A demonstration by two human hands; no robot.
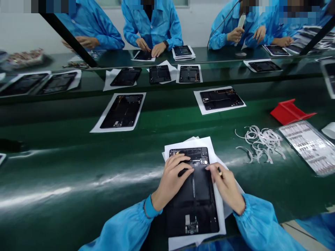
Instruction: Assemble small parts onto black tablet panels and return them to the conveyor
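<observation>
In front of me an opened tablet [192,195], a black back housing with circuit boards and a battery area, lies on white paper sheets [209,143]. Over its upper left part rests my left hand [174,177], fingers stretched out and apart, with the thumb near the middle of the housing. My right hand [226,186] is at the tablet's right edge. Its fingers are closed around a small dark piece with a brass-coloured end [220,172], whose kind I cannot make out. The fingertips point at the upper right of the housing.
Right of the tablet lie curled white strips [261,141], a red bin [290,111] and a bagged sheet of small parts [309,144]. Beyond are two housings on paper [121,111] [221,98]. A raised shelf [162,89] carries several more. Co-workers in blue [151,26] work opposite.
</observation>
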